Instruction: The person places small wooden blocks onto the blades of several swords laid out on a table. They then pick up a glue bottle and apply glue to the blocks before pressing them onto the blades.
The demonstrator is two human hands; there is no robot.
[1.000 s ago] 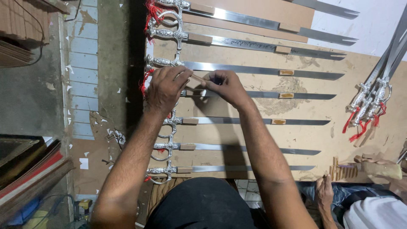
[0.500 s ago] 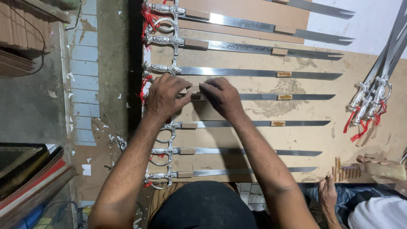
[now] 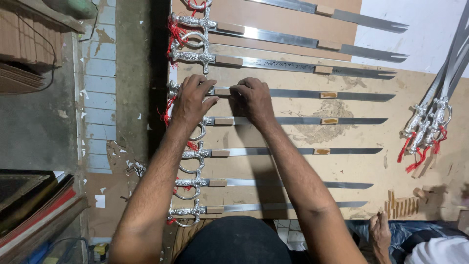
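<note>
A large sheet of brown board (image 3: pixel 430 88) covers the working surface; it is marked with pale scuffs and a rough worn patch. A white sheet (image 3: pixel 415 29) is seen beyond it at the upper right. To the left, a strip of pale blue tiled floor (image 3: pixel 100 98) with flaking paint is bordered by bare grey concrete (image 3: pixel 34 127). Scraps of white paper (image 3: pixel 100 200) are scattered there. Stacked brown boards (image 3: pixel 19 54) are shown at the upper left, and flat frames with a red edge (image 3: pixel 34 215) at the lower left. Even light is cast, without hard shadows.
</note>
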